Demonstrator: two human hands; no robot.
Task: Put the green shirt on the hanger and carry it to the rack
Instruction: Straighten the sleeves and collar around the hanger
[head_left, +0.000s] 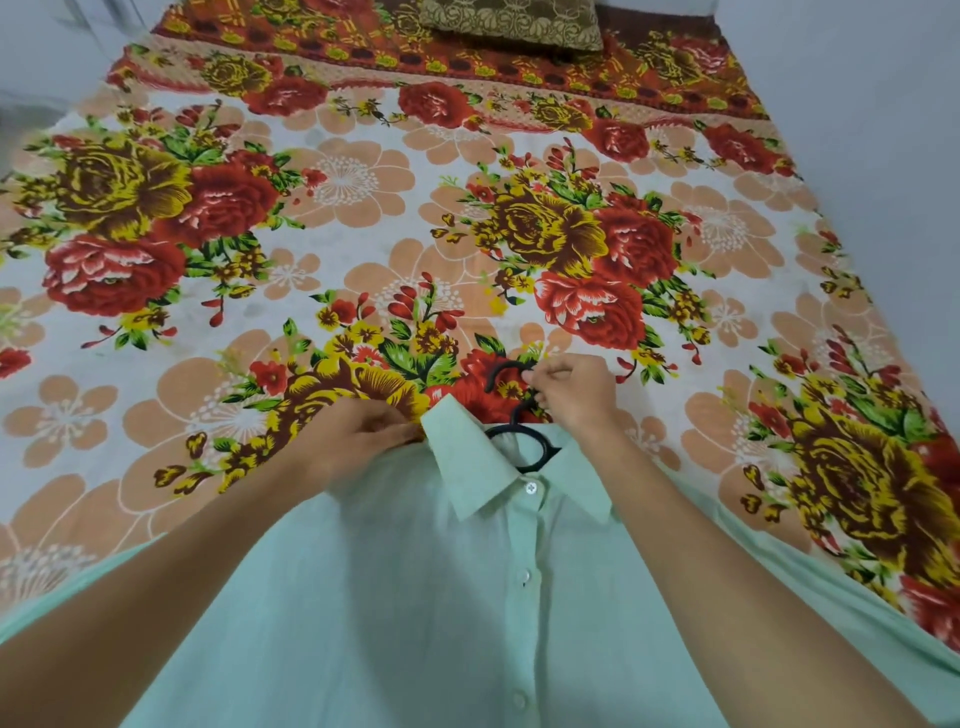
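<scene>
The pale green shirt lies buttoned and front up on the near part of the bed, its collar pointing away from me. A black hanger sits inside the neck opening, and its hook sticks out beyond the collar. My right hand pinches that hook just past the collar. My left hand grips the shirt's left shoulder next to the collar. Most of the hanger is hidden under the fabric.
The bed is covered by a flowered sheet in red, yellow and peach. A brown patterned pillow lies at the far end. Pale walls run along the left and right sides of the bed.
</scene>
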